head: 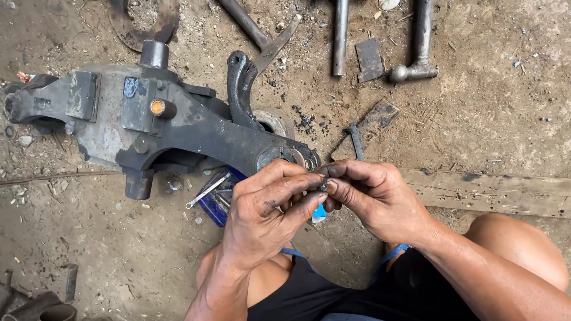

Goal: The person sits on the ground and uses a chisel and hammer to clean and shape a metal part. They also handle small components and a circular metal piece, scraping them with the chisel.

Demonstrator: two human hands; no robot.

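My left hand (267, 208) and my right hand (377, 199) meet at the middle of the view, both greasy. Their fingertips pinch a small dark metal part (324, 186) between them. Just beyond the hands lies a large dark cast-metal vehicle part (160, 119) on the dirt ground, with a bearing bore (306, 157) at its near end close to my fingers. A blue container (217, 202) with small tools sits under my left hand, partly hidden by it.
A hammer (419, 41), steel rods (340, 35), a flat metal plate (369, 59) and a ring (146, 24) lie on the ground at the top. A wooden plank (493, 193) runs right. My bare knees (523, 244) are at the bottom.
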